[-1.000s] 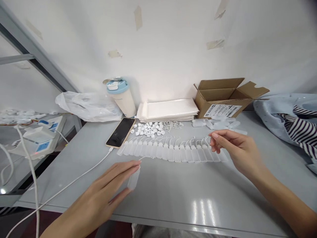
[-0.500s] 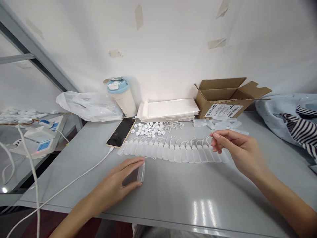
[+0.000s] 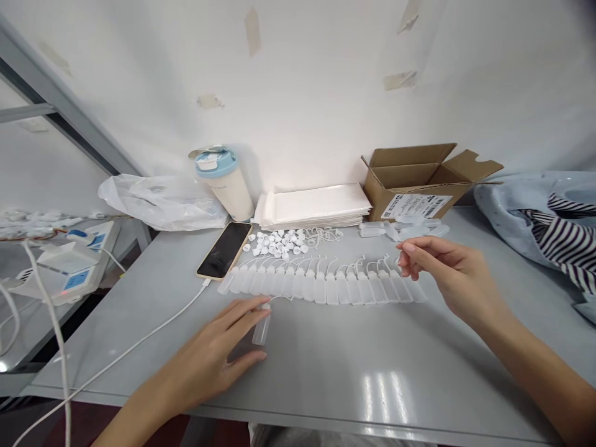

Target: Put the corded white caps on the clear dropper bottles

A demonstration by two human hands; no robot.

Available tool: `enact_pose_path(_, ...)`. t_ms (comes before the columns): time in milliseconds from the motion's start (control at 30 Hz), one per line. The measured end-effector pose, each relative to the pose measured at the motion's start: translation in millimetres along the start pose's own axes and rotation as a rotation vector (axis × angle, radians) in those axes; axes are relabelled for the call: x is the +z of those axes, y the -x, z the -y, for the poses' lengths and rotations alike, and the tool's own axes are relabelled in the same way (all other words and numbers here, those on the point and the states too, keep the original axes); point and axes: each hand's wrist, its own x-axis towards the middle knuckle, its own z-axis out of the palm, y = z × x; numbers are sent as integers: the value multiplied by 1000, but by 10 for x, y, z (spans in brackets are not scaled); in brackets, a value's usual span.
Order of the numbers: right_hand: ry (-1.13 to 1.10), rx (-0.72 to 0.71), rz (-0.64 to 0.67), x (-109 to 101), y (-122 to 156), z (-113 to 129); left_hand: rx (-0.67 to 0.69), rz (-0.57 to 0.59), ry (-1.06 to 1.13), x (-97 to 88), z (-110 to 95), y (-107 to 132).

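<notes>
My left hand [image 3: 209, 357] rests low on the grey table [image 3: 354, 366], thumb and fingers closed around a small translucent plastic bottle [image 3: 261, 329] that lies tilted just in front of the row. A long row of several like bottles [image 3: 321, 287], each with a thin tethered cap, lies side by side across the table's middle. My right hand [image 3: 449, 273] hovers at the row's right end, its fingertips pinched together; what they pinch is too small to make out. A heap of small white caps [image 3: 279, 242] lies behind the row.
A phone [image 3: 224, 249] with a white cable [image 3: 139, 338] lies left of the caps. Along the wall stand a blue-lidded cup [image 3: 226, 183], a stack of white bags [image 3: 314, 205], an open cardboard box [image 3: 419, 180] and a plastic bag [image 3: 158, 198]. Cloth [image 3: 549, 223] is piled at right.
My left hand has drawn the single bottle up and to the right, close to the row's left part, and the bottle now tilts. The right hand has hardly moved.
</notes>
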Motion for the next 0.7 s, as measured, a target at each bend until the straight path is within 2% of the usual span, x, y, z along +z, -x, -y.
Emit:
enact_pose_path(133,139,-6,-23,-18,-39,-3,5,-104,23,-169,19,-178)
enact_pose_path(200,228,-15,-47,-32,-87,-59,8,-172,40,-254,60,-369)
enact_pose_path(300,364,-119,-89,-66,-209,-225,57,-192,50,-315,142,-756)
enact_pose_path(467,723,-433,-48,-164,-454,-514,108,-71,-14,-197,189,-1466)
enact_pose_path(567,807,-498,-3,-237,-566,-608,125,-36,-40,-99,148,-1791)
enact_pose_path(700,865,-514,35,-326,-645,-658,98,-23,-89,-37,103,-2015)
